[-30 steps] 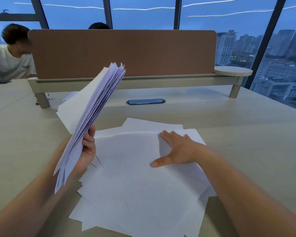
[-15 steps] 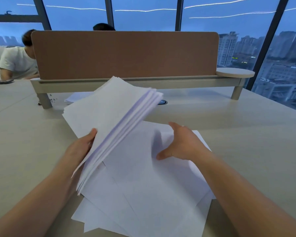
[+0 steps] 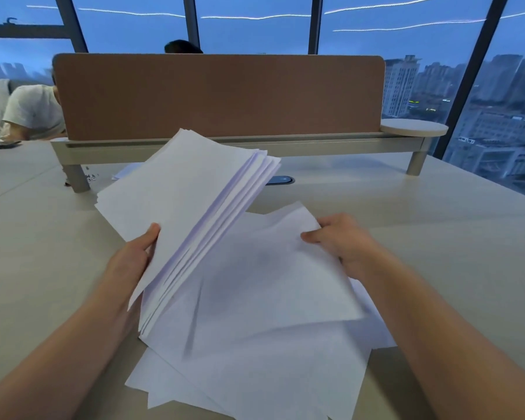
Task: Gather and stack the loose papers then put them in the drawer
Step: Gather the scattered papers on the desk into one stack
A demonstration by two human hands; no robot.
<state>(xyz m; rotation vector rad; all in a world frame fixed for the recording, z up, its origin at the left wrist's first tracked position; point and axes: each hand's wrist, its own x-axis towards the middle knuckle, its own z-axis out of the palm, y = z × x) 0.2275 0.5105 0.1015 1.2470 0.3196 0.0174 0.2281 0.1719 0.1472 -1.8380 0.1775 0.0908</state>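
My left hand point(image 3: 131, 262) grips a thick stack of white papers point(image 3: 182, 201) by its near left edge, holding it tilted above the desk, with the sheet edges fanned on the right side. My right hand point(image 3: 340, 241) pinches the far right corner of a loose white sheet point(image 3: 270, 277) and lifts it off the pile. Under both lie several more loose sheets point(image 3: 255, 374), spread crookedly on the beige desk point(image 3: 437, 253). No drawer is in view.
A brown divider panel point(image 3: 219, 95) on a beige rail crosses the desk's far side, with a round shelf point(image 3: 414, 128) at its right end. A cable port point(image 3: 281, 180) sits behind the stack. A person in a white shirt point(image 3: 34, 112) sits at far left. Windows lie beyond.
The stack in my left hand has tipped from nearly upright down toward flat and moved right. My right hand went from pressing flat on the sheets to pinching and lifting one sheet's corner.
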